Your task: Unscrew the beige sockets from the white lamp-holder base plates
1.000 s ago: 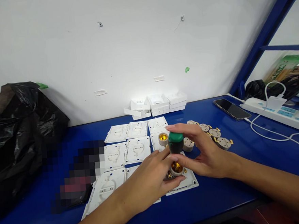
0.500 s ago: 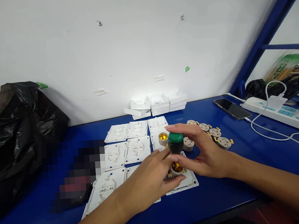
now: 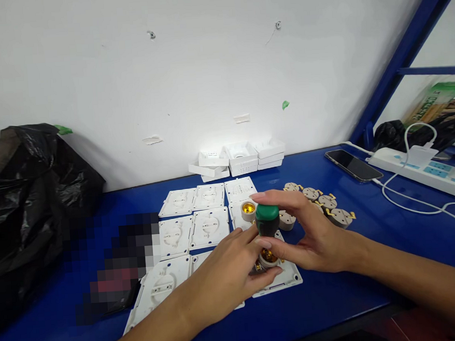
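Note:
My right hand [image 3: 310, 232] grips a screwdriver [image 3: 268, 219] by its green and black handle, held upright. Its tip is hidden; the handle stands over a round lamp socket [image 3: 270, 258] with a brass-coloured inside. Around that socket are the fingers and thumb of my left hand [image 3: 234, 268], which hold it against a white square plate [image 3: 290, 280]. Just behind, another lamp socket [image 3: 248, 209] sits on a white plate. Several bare white plates [image 3: 210, 226] lie in rows to the left of my hands.
Several loose beige sockets with brass tabs [image 3: 327, 202] lie right of my hands. White square boxes [image 3: 242, 156] are stacked against the wall. A phone [image 3: 352, 165], a power strip [image 3: 426, 169] with cables, and a black bag [image 3: 31, 205] flank the blue table [image 3: 338, 303].
Almost nothing differs. The screwdriver handle and my right hand have sunk very slightly; my left hand stays on the socket.

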Demonstrator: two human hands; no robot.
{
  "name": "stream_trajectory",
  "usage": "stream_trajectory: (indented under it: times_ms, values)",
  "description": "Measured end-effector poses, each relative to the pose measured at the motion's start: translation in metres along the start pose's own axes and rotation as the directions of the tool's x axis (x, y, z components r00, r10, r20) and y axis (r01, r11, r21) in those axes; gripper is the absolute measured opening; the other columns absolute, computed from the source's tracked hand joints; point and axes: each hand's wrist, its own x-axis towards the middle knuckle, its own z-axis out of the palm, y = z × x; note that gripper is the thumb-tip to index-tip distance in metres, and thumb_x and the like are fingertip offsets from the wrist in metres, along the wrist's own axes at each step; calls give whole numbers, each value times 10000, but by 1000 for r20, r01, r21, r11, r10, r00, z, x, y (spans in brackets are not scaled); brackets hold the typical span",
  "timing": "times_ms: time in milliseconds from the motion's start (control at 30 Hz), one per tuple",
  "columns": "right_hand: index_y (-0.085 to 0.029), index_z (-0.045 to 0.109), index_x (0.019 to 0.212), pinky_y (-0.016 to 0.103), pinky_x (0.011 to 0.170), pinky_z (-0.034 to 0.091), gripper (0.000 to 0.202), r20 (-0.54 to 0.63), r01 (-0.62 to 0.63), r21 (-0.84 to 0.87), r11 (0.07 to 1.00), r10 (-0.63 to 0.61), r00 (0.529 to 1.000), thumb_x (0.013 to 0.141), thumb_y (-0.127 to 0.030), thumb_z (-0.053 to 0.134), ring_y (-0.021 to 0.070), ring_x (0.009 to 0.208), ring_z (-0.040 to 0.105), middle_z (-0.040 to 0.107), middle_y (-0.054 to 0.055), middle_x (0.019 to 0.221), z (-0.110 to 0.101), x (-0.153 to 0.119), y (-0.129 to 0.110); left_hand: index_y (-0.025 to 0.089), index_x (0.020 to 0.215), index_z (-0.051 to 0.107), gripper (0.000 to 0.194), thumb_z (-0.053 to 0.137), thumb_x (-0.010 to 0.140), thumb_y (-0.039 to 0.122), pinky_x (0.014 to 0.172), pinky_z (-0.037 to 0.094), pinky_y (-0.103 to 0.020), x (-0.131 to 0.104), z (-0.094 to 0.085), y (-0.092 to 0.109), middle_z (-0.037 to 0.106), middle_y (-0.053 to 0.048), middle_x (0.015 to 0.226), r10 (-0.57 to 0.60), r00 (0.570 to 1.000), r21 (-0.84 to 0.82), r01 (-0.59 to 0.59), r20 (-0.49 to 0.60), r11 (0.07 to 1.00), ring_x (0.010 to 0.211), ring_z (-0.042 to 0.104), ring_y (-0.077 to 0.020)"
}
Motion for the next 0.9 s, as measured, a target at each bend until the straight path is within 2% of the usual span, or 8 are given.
stream_trajectory:
  times_ms: [167, 300, 533, 700, 900]
  values:
    - [-257, 374, 1512, 247, 681, 596, 621, 4, 19, 8, 1000, -19, 1000, 964, -177, 655, 127, 749, 642, 677, 52, 1219, 0, 0, 0, 205, 954, 634, 153, 667, 992, 349, 800, 532, -353, 0, -1, 1, 692, -33, 1021, -17, 1000, -18, 17, 11, 1000, 878, 678, -227]
    - [-227, 381, 1509, 250, 675, 588, 600, -5, 43, 17, 999, -43, 999, 972, -176, 644, 129, 747, 633, 677, 54, 1179, 0, 0, 1, 208, 982, 632, 146, 683, 984, 344, 810, 526, -350, -1, 0, 0, 694, -32, 1059, -28, 1000, -22, 29, 11, 999, 897, 681, -227]
    - [-222, 377, 1510, 258, 653, 584, 602, -5, 45, 16, 999, -44, 999, 972, -166, 642, 133, 731, 628, 682, 58, 1168, 0, 1, 0, 211, 980, 623, 142, 682, 988, 340, 798, 517, -345, -1, 1, 1, 691, -23, 1065, -31, 999, -24, 31, 12, 999, 874, 679, -214]
    - [-218, 382, 1506, 268, 670, 595, 601, -1, 43, 28, 999, -43, 999, 969, -163, 645, 135, 755, 637, 670, 77, 1234, 0, 0, 0, 206, 969, 623, 146, 698, 977, 332, 793, 514, -343, 0, 0, 1, 692, -26, 1080, -34, 999, -22, 34, 19, 999, 903, 678, -224]
    - [-230, 381, 1512, 274, 675, 590, 618, -5, 28, 25, 999, -28, 1000, 963, -170, 658, 133, 734, 627, 678, 58, 1188, 1, 0, 1, 208, 982, 620, 141, 707, 973, 318, 809, 514, -347, -1, 1, 0, 687, -28, 1105, -21, 1000, -22, 21, 8, 1000, 927, 673, -225]
